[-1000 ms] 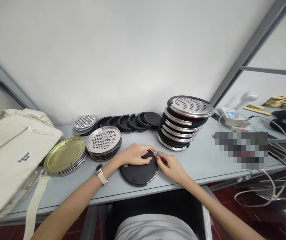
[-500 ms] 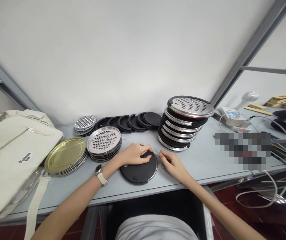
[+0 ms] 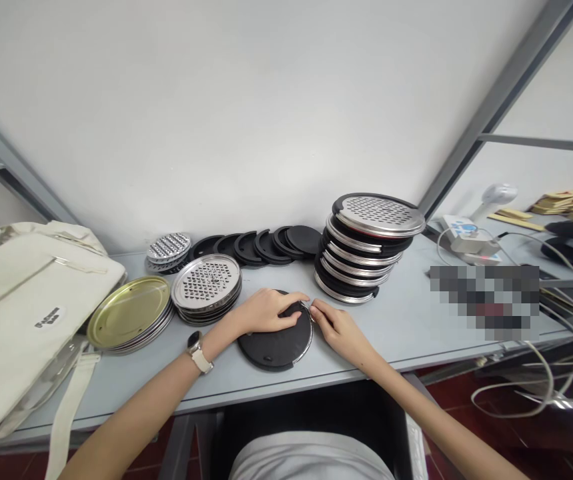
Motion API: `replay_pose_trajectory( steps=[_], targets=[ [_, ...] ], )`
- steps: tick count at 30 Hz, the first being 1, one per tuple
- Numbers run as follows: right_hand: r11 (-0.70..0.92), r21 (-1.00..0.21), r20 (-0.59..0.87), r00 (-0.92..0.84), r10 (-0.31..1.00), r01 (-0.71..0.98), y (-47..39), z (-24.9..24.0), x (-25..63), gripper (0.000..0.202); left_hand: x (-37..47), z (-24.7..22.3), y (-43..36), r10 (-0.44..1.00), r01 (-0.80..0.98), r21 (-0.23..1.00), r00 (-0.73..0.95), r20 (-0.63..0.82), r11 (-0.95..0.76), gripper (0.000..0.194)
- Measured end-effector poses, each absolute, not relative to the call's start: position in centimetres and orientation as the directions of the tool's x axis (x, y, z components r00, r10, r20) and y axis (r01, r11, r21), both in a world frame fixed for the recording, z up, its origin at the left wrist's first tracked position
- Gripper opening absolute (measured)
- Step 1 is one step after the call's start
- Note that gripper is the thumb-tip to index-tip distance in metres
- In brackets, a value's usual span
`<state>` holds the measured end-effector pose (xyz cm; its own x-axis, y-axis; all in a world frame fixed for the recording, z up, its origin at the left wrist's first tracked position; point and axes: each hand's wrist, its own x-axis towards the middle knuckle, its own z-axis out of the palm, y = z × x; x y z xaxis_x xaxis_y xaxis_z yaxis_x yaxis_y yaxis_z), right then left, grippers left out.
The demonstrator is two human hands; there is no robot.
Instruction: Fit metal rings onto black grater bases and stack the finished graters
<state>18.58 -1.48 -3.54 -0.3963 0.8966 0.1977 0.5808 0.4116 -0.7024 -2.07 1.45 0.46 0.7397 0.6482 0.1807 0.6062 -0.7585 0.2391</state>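
A round black disc (image 3: 273,350) with a silvery rim along its right side lies flat near the table's front edge. My left hand (image 3: 271,311) rests on its upper part, fingers spread, thumb and forefinger close to the right rim. At that rim, my right hand (image 3: 332,327) is closed in a pinch; what its fingertips hold is too small to make out. Behind my left hand stands a stack of metal grater plates (image 3: 207,283). A tall pile of black and silver discs (image 3: 361,250) rises behind my right hand.
Gold-coloured lids (image 3: 131,312) are stacked at the left beside a cream bag (image 3: 11,333). Black discs (image 3: 256,247) overlap in a row by the wall, next to small grater discs (image 3: 169,247). White cables (image 3: 546,373) and a power strip (image 3: 467,241) are at the right.
My right hand has moved left, up to the disc's rim. The thin loop seen between my hands before no longer stands out. My left hand stays on the disc.
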Motion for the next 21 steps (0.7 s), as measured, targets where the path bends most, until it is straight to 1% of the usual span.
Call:
replay_pose_trajectory(
  steps=[4, 12, 21],
  targets=[
    [0.405, -0.675, 0.188, -0.387, 0.903, 0.617, -1.24, -3.59, 18.45, 0.027, -2.03, 0.37, 1.45, 0.651, 0.611, 0.23, 0.735, 0.188, -0.757, 0.036],
    [0.401, -0.658, 0.175, -0.388, 0.905, 0.638, -1.49, -3.55, 18.51, 0.029, -2.05, 0.24, 1.58, 0.654, 0.616, 0.226, 0.736, 0.175, -0.755, 0.036],
    [0.399, -0.693, 0.171, -0.4, 0.9, 0.6, -1.42, -3.21, 18.47, 0.028, -1.84, 0.36, 1.38, 0.635, 0.584, 0.265, 0.751, 0.179, -0.767, 0.035]
  ],
)
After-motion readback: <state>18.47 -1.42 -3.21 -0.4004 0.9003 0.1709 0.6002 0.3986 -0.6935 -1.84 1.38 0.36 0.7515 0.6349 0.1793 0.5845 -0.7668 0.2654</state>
